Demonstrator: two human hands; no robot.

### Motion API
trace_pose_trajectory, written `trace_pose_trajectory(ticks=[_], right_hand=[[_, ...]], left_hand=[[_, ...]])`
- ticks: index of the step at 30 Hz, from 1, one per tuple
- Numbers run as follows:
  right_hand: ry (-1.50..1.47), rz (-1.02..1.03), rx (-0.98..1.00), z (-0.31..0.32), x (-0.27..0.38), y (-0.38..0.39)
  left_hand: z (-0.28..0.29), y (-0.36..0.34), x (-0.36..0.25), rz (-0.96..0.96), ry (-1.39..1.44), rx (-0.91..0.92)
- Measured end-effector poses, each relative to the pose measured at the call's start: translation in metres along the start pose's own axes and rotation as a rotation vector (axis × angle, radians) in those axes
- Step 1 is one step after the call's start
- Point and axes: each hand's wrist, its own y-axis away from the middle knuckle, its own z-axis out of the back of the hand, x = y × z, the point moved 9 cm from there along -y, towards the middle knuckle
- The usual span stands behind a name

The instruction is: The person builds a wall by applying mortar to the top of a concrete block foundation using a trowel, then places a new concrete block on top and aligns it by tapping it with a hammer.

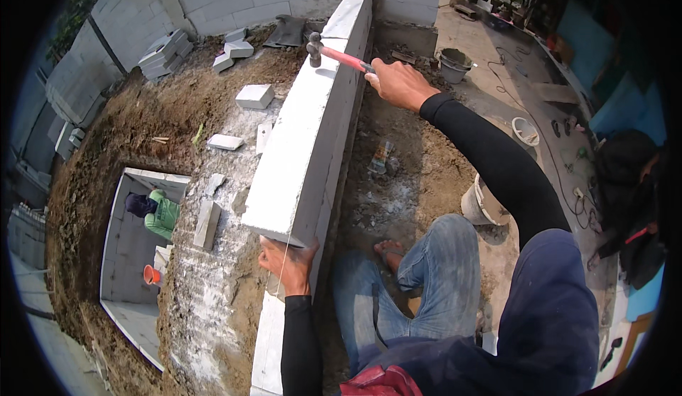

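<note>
A ball-peen hammer (341,57) with a red handle is gripped in my right hand (403,83). Its metal head is over the top of a long row of white lightweight blocks (302,122), close to the surface; whether it touches I cannot tell. My left hand (290,264) is cupped against the near end of the closest block, with thumb and fingers spread across that end face. A thin string line (285,261) passes in front of this hand. Below it, the lower course of white blocks (268,343) continues toward me.
Left of the wall, loose block pieces (254,96) lie on soil. Beyond is a block-lined pit (131,254) with a person in green (162,215) and an orange bucket (150,275). To the right stand mortar buckets (484,203) (455,64), a white pail (526,132) and cables (504,76).
</note>
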Motion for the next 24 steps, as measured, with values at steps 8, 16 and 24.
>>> trace_pose_trajectory(ticks=[8, 16, 24], right_hand=[[-0.207, 0.133, 0.154, -0.027, 0.026, -0.038], [-0.805, -0.35, 0.314, -0.068, 0.103, -0.037], [-0.293, -0.314, 0.267, -0.11, 0.126, -0.043]], left_hand=[[-0.003, 0.004, 0.011, 0.015, 0.016, -0.023], [-0.014, 0.004, 0.015, 0.135, 0.016, 0.127], [-0.037, 0.008, 0.003, 0.096, -0.035, 0.195]])
